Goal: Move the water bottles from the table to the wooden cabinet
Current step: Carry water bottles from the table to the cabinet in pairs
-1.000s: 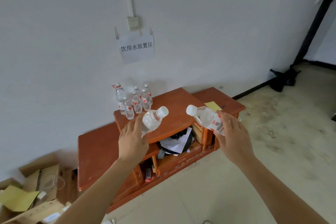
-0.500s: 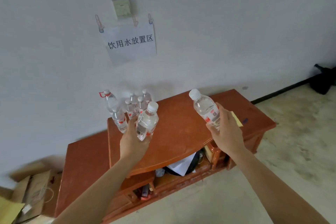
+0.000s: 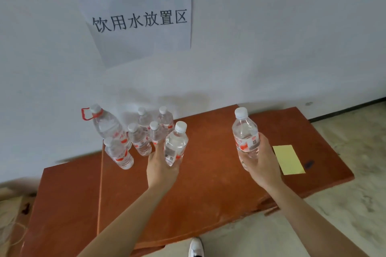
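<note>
Closer to the wooden cabinet (image 3: 208, 183) than half a second back, both arms reaching further over its top, the wall sign (image 3: 142, 21) now large overhead. Left hand (image 3: 159, 166) wrapped around a small water bottle (image 3: 175, 144), fingers curled tight about its lower body, cap up, slightly tilted, held just beside the cluster of bottles (image 3: 137, 137) standing at the back left of the top against the wall. Cannot tell whether its base touches the wood. Right hand (image 3: 261, 161) closed around a second water bottle (image 3: 245, 133), fingers about the red label, upright, well apart from the cluster, above bare wood. Large bottle with a red handle ring (image 3: 104, 124) at the cluster's far left. Yellow paper (image 3: 289, 159) lying flat just right of the right hand. White shoe tip (image 3: 196, 247) on the floor at the bottom edge.
</note>
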Demonstrator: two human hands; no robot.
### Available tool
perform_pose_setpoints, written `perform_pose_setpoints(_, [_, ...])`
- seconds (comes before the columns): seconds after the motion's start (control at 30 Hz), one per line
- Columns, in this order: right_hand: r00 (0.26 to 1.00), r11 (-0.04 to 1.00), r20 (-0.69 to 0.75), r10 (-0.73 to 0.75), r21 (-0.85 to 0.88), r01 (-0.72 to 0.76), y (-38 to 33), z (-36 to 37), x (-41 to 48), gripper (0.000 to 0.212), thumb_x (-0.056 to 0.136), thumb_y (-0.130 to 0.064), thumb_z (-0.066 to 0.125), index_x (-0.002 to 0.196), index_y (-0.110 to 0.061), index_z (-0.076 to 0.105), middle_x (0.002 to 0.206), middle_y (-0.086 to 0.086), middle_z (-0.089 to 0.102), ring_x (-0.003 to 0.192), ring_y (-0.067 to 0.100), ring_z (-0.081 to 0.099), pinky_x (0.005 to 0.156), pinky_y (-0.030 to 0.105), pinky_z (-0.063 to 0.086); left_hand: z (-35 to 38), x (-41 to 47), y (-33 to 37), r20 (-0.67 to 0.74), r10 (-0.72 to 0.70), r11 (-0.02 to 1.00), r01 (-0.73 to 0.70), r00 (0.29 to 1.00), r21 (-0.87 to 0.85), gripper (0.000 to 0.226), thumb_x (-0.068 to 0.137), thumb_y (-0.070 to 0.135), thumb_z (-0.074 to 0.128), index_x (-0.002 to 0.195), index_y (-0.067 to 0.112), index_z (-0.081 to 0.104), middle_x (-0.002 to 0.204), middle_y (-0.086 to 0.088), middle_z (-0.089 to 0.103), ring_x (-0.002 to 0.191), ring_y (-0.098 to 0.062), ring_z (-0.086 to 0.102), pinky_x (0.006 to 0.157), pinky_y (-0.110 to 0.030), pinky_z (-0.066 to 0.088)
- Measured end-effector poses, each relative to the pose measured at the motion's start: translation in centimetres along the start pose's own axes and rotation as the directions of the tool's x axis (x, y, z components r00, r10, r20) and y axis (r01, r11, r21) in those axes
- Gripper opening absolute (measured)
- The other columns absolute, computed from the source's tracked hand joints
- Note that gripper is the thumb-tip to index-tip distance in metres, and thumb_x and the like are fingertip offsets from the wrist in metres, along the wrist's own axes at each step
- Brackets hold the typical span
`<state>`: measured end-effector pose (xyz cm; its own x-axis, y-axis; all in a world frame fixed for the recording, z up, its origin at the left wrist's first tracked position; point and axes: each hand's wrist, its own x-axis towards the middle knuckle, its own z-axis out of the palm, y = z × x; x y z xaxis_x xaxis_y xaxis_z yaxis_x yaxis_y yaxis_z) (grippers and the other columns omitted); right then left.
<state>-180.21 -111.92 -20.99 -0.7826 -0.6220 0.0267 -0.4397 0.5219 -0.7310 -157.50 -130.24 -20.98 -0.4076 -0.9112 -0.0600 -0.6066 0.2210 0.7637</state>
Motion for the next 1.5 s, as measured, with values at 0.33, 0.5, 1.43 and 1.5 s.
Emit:
perform_pose_setpoints(0.33, [0.999, 0.975, 0.052, -0.005, 0.224, -0.007, 5.4, 13.3, 11.5, 0.069, 0.085, -0.046, 0.075, 0.142, -0.027, 0.039, 0.13, -0.004, 0.063, 0.108, 0.013, 0.068, 0.086, 0.038, 0.061, 12.0, 9.4, -6.4, -0.012, -0.264, 0.959, 0.261, 0.965, -0.11, 0.073, 0.083, 0.022, 0.08, 0.141, 0.024, 0.036, 0.107, 0.004, 0.065, 0.094, -0.022, 0.066, 0.085, -0.052, 0.055])
perform_pose_setpoints(0.5, [0.983, 0.934, 0.173, -0.068, 0.358, 0.002, 6.4, 19.6, 16.8, 0.074, 0.086, -0.036, 0.08, 0.144, -0.031, 0.034, 0.135, -0.009, 0.059, 0.117, 0.008, 0.063, 0.096, 0.038, 0.058, 15.4, 12.9, -7.4, -0.049, -0.26, 0.957, 0.25, 0.964, -0.149, 0.072, 0.084, 0.011, 0.079, 0.139, 0.023, 0.035, 0.111, 0.011, 0.066, 0.09, -0.013, 0.071, 0.083, -0.045, 0.059])
perform_pose_setpoints(1.43, [0.937, 0.923, 0.243, -0.252, -0.229, 0.308, 5.8, 15.9, 17.4, 0.074, 0.102, -0.066, 0.031, 0.161, -0.025, 0.012, 0.17, 0.008, 0.007, 0.155, 0.027, 0.016, 0.122, 0.047, 0.024, 11.0, 11.1, -3.1, -0.021, 0.033, 0.98, -0.028, 0.999, 0.195, 0.065, 0.103, 0.047, 0.044, 0.156, 0.033, 0.01, 0.164, 0.001, 0.025, 0.145, -0.025, 0.038, 0.101, -0.052, 0.048])
perform_pose_setpoints(1.5, [0.94, 0.898, 0.193, -0.28, -0.295, 0.328, 3.8, 13.0, 17.5, 0.072, 0.103, -0.064, 0.03, 0.161, -0.025, 0.014, 0.17, 0.009, 0.007, 0.156, 0.028, 0.015, 0.122, 0.046, 0.019, 8.8, 11.0, -0.7, -0.097, 0.158, 0.949, -0.124, 0.983, 0.289, 0.052, 0.106, 0.046, 0.034, 0.154, 0.029, 0.022, 0.156, -0.004, 0.04, 0.134, -0.031, 0.051, 0.083, -0.052, 0.057])
